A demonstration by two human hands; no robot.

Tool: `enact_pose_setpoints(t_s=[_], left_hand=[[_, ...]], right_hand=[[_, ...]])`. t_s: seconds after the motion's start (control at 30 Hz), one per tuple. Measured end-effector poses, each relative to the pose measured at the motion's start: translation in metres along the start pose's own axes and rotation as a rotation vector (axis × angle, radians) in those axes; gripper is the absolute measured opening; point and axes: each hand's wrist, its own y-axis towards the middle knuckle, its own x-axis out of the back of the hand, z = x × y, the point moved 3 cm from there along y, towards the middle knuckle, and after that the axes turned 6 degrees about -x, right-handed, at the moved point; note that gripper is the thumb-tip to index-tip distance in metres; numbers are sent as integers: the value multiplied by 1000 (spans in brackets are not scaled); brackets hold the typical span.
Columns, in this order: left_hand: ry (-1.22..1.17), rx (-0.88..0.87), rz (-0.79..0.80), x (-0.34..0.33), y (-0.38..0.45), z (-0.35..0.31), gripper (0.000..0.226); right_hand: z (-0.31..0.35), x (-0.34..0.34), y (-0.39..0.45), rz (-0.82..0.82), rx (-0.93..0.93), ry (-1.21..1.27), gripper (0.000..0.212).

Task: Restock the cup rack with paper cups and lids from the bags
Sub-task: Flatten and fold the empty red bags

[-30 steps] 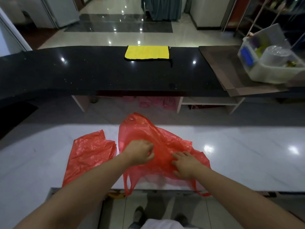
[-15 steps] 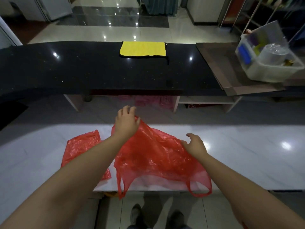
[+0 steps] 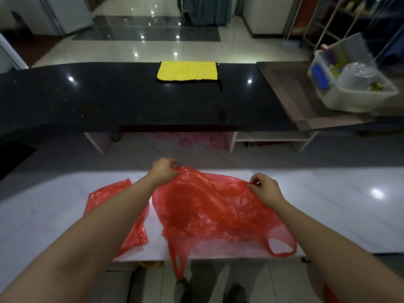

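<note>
A large red plastic bag (image 3: 209, 206) lies spread on the white marble counter (image 3: 338, 206), its handles hanging over the near edge. My left hand (image 3: 162, 171) grips the bag's far left corner. My right hand (image 3: 263, 189) pinches the far right corner. A second red bag (image 3: 102, 197) lies flat to the left, partly under my left forearm. No cups, lids or cup rack show near my hands.
A black raised counter (image 3: 109, 101) runs across behind, with a yellow cloth (image 3: 188, 71) on it. At far right a clear plastic bin (image 3: 349, 99) holds a stack of clear lids (image 3: 356, 75) and other items. Pink bags sit on the shelf below.
The bag was bunched under both hands, then the left hand lifted its far edge. Now both hands hold the far corners wide apart and the bag is stretched flatter.
</note>
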Motion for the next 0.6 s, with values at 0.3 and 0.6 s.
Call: enact_pose_setpoints(t_s=[0.3,0.6], left_hand=[[80,-64,197,-27,-5,-5,64],[-156,-284,7,-26,-15,-38,58]], right_hand=[[1,55,-1,-208,8,135,8],[14,76,-4,-284,56,154,9]])
